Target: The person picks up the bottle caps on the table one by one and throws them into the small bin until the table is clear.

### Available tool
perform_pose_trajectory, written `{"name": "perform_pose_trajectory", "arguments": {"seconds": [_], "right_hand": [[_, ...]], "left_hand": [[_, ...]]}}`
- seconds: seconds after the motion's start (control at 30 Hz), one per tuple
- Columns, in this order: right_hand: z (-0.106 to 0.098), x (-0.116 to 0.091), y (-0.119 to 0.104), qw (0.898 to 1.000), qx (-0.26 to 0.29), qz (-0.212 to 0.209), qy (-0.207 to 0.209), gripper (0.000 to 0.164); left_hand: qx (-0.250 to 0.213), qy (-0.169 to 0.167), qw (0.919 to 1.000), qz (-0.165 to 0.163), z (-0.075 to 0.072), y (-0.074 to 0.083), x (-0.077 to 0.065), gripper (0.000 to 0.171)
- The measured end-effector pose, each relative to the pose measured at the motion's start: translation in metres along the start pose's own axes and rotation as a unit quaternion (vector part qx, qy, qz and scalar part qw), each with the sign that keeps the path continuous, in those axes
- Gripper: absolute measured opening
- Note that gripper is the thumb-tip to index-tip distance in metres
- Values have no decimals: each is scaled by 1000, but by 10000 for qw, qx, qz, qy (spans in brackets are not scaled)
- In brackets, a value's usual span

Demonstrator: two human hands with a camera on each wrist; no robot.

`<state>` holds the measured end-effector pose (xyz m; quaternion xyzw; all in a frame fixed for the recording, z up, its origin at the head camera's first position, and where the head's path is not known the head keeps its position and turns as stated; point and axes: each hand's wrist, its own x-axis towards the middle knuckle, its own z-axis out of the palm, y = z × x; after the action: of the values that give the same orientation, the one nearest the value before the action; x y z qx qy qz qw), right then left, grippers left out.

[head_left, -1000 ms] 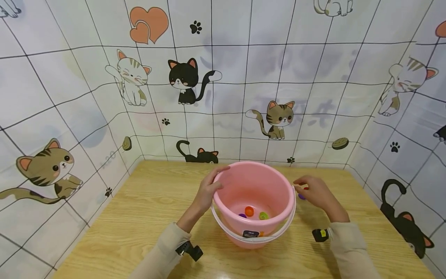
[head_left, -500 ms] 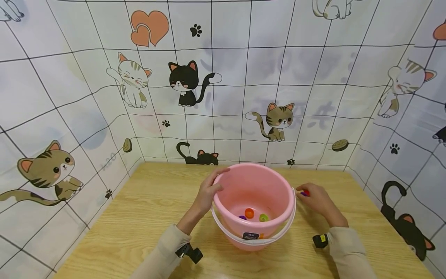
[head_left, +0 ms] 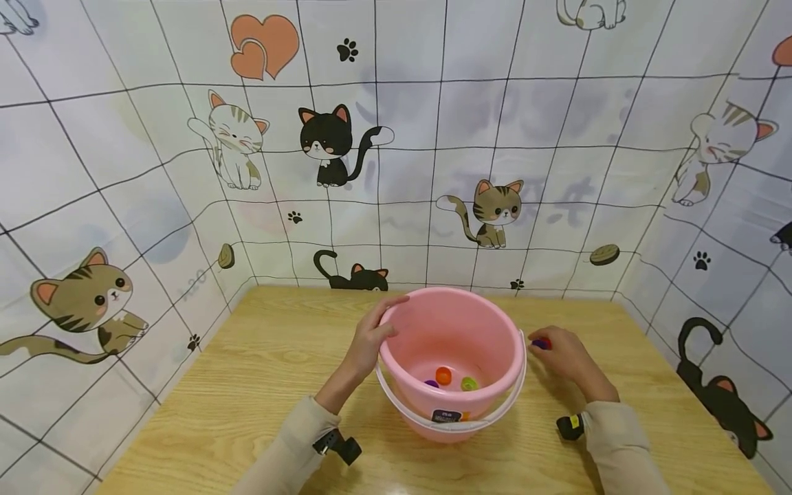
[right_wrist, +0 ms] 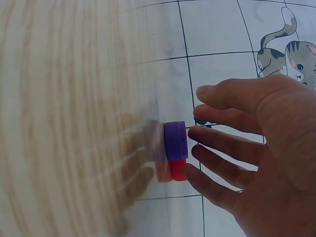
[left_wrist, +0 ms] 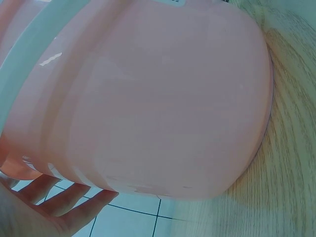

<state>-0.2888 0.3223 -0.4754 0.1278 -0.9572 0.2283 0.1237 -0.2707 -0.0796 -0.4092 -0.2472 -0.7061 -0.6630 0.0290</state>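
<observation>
A pink bucket (head_left: 454, 344) with a white handle (head_left: 454, 426) stands on the wooden table. My left hand (head_left: 367, 344) holds its left rim, thumb over the edge and fingers along the outside; the left wrist view shows those fingers against the bucket wall. Inside on the bottom lie an orange cap (head_left: 443, 375), a green cap (head_left: 469, 383) and a partly hidden purple one (head_left: 431, 383). Right of the bucket, my right hand (head_left: 566, 354) hovers with extended fingers over a purple bottle cap (right_wrist: 175, 141) and a red bottle cap (right_wrist: 178, 170) on the table. The fingertips look just short of them.
The wooden table (head_left: 266, 371) reaches back to a white grid-patterned cloth wall (head_left: 408, 227) printed with cats, which also encloses both sides. A dark label (head_left: 447, 416) is on the bucket's front. Small black cameras are strapped to both wrists.
My right hand has lowered slightly and come closer to the purple and red caps. My left hand and the bucket stay in place.
</observation>
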Motion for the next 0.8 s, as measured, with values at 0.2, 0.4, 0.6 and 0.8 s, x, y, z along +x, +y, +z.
{"name": "perform_pose_trajectory", "arguments": {"seconds": [0.2,0.4,0.6,0.8], "right_hand": [[1,0,2,10000,-40,-68,-11,28],[2,-1,1,10000,-64,-59,-37,29],[1,-1,1,9998,-162,-114,35,28],[0,-1,1,9998,-161,-111,-31,27]], "left_hand": [[-14,-11,10000,40,-1,-1,0,55],[-60,11,10000,-32,0,-1,0,55],[-41,-24,10000,20,0,0,0,55],[-56,-6,10000,-1,0,0,0,56]]}}
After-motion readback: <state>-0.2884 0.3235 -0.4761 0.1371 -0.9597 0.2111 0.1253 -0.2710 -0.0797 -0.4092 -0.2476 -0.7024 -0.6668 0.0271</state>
